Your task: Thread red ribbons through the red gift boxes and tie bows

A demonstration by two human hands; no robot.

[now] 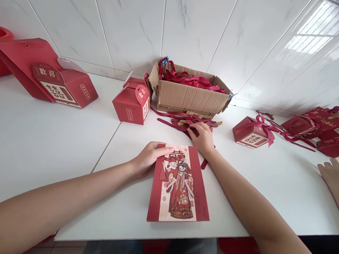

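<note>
My left hand (pixel 148 158) grips the upper left edge of a red paper gift bag (pixel 179 190), with the thumb across its front. A cartoon couple in red wedding dress and large characters are printed on the bag, near the table's front edge. Just beyond its upper right corner, my right hand (pixel 202 138) reaches into a loose pile of dark red and gold straps (pixel 180 123). Its fingers are bent and pinched at a red strap; the fingertips are partly hidden among the straps.
Behind the pile stands a cardboard box (pixel 190 98) full of red ribbons (pixel 195 81). Red gift boxes stand left (pixel 133 102) and far left (pixel 69 88). A ribbon-tied box (pixel 251 132) sits right. Another person's hand (pixel 337 183) rests at the right edge, near more red boxes (pixel 323 124).
</note>
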